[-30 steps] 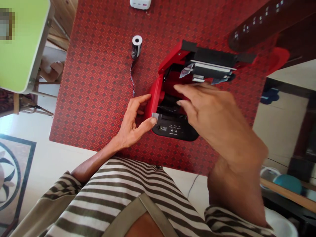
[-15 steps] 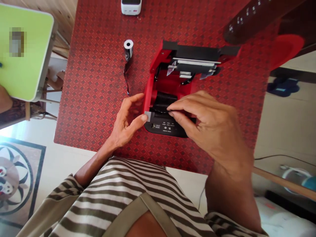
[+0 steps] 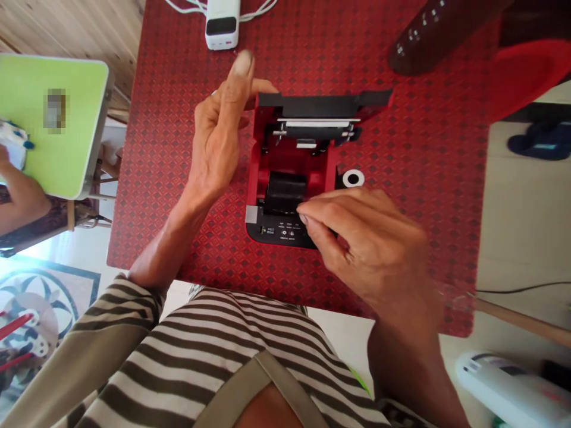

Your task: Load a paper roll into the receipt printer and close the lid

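A red printer [image 3: 256,178] stands with its black-lined lid [image 3: 321,107] raised on the red patterned tablecloth [image 3: 401,178]. A dark roll [image 3: 283,190] lies in its open bay. My right hand [image 3: 366,249] is pinched shut at the bay's front lip, above the black control panel [image 3: 279,232], seemingly on the dark roll's loose end. My left hand [image 3: 218,137] is raised beside the lid's left corner. One finger points up, another touches the corner, and the rest are curled. What they hold is hidden.
A small white roll [image 3: 353,178] stands right of the printer. A white device [image 3: 222,24] with cables sits at the far edge. A dark long object [image 3: 428,35] and a red object [image 3: 526,71] lie at the top right. A green table [image 3: 53,119] and another person's arm [image 3: 18,196] are to the left.
My left hand left the printer's front left corner and rose to the lid's left corner, covering the roll that stood there. My right hand's pinch drew back to the front lip.
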Demonstrator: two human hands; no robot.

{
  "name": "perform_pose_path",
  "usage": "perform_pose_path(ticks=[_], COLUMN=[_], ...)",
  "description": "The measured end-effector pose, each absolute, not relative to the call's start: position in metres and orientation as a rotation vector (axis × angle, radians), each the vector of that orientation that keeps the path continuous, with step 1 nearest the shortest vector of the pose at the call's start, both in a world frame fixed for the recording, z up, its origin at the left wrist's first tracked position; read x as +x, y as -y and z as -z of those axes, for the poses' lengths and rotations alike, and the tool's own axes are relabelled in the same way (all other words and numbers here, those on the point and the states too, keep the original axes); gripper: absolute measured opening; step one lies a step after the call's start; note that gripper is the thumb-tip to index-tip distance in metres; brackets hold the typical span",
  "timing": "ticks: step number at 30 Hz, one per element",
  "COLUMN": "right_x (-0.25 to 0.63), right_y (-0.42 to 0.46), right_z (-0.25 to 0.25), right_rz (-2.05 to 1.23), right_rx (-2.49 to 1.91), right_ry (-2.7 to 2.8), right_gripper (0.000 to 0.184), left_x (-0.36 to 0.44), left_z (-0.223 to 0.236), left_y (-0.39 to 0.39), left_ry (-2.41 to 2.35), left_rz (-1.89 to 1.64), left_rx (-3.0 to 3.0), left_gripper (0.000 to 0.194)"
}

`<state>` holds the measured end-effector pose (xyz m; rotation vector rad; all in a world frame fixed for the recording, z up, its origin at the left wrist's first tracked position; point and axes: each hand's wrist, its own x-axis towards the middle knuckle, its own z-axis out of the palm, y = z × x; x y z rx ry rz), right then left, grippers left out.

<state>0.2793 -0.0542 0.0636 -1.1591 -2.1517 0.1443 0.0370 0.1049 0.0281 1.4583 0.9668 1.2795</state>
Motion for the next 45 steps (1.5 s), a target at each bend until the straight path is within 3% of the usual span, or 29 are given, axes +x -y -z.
perform_pose_path(ticks=[9,15,20,26,33,38,45], right_x=[0.277,0.275,0.276,0.284,0.287,0.287,0.281], right_y=[0.079,0.087,0.089,0.084,0.096,0.099,0.110], right_z=[-0.050,-0.039,-0.041,-0.052,-0.041,-0.039,-0.018], right_rz=[0.151,0.116,0.080,0.042,-0.032,-0.069,-0.135], right_rx=[-1.122,-1.152,-1.185,-1.303,-1.385,-1.405,-1.331], right_ry=[2.055,2.043,2.045,2.001,2.070,2.053,1.788], right_gripper=[0.033,0.039,0.048,0.045,0.060,0.061,0.069], left_x=[0.011,0.004,0.006,0.006,0.010,0.012,0.009], left_z=[-0.016,0.004,0.007,0.010,0.005,0.008,0.005], left_y=[-0.034,0.009,0.008,0.010,0.018,0.015,0.037], left_ry=[-0.989,-1.035,-0.978,-0.967,-0.980,-1.035,-1.099], left_rz=[-1.191,-1.057,-1.022,-0.985,-1.012,-1.050,-0.983], left_rx=[1.565,1.472,1.393,1.284,1.316,1.331,1.203], left_gripper=[0.059,0.080,0.076,0.080,0.070,0.076,0.066])
